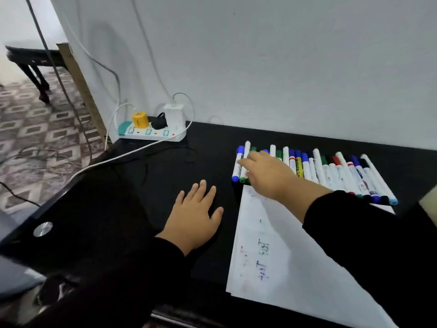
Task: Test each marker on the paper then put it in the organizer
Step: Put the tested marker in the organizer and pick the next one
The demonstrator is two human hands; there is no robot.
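Several markers (335, 171) with white barrels and blue, green, red or black caps lie side by side in a row on the black table (165, 166). In front of them lies a white sheet of paper (283, 263) with blue and red scribbles on it. My right hand (264, 172) reaches over the left end of the row, its fingers touching the markers there; whether it grips one is hidden. My left hand (196, 214) rests flat on the table, fingers spread, holding nothing. No organizer is visible.
A white power strip (151, 133) with a yellow plug, a black plug and a white charger sits at the table's back left by the wall. White and black cables (123, 157) trail across the left of the table. Patterned floor lies beyond the left edge.
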